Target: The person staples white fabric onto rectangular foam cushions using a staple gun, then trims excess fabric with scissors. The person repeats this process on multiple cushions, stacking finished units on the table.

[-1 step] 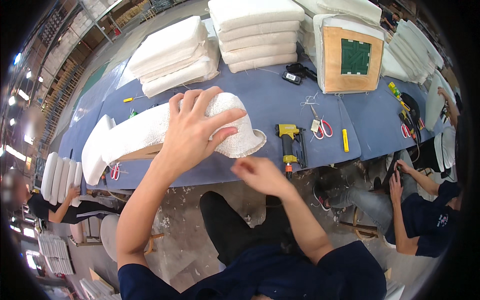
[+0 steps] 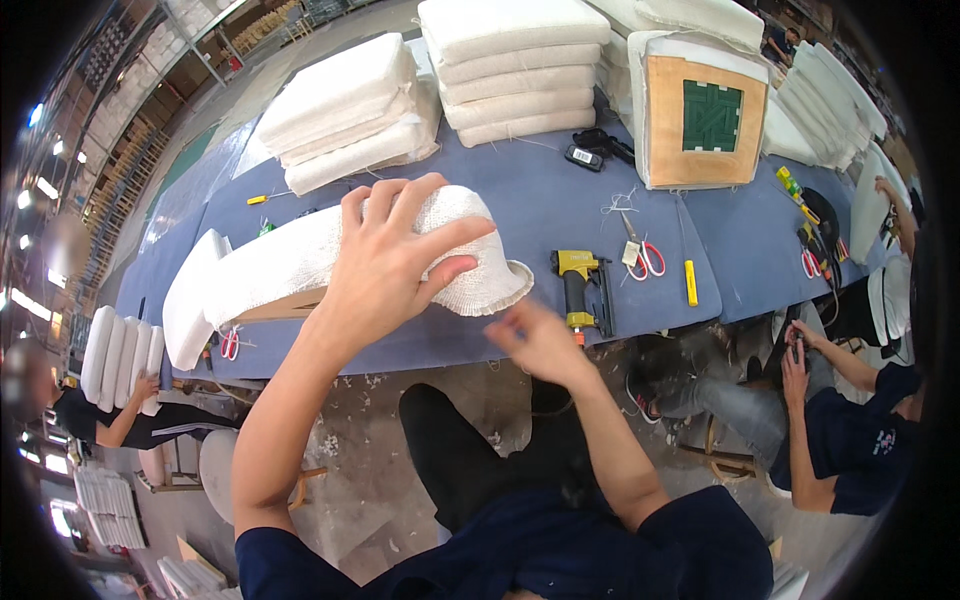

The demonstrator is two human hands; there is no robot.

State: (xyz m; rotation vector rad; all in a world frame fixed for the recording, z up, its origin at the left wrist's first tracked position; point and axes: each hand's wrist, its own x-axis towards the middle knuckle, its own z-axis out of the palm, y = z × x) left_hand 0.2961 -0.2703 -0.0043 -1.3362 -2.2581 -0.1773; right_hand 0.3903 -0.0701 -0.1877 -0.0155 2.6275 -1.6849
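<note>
Under the clamped left grip (image 2: pixel 388 258), white cushion (image 2: pixel 285 252), right grip (image 2: pixel 541 343) just beside, closure unclear.

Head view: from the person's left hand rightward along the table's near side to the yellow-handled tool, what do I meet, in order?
Left hand → right hand → yellow-and-black nail or staple gun → red-handled scissors → yellow-handled tool. Left out: the white fabric-covered cushion, which the left hand overlaps.

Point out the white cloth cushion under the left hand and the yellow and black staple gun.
White cloth cushion (image 2: pixel 285 255): head view, on its woven cover.
Yellow and black staple gun (image 2: pixel 576 292): head view, on its black grip.
</note>
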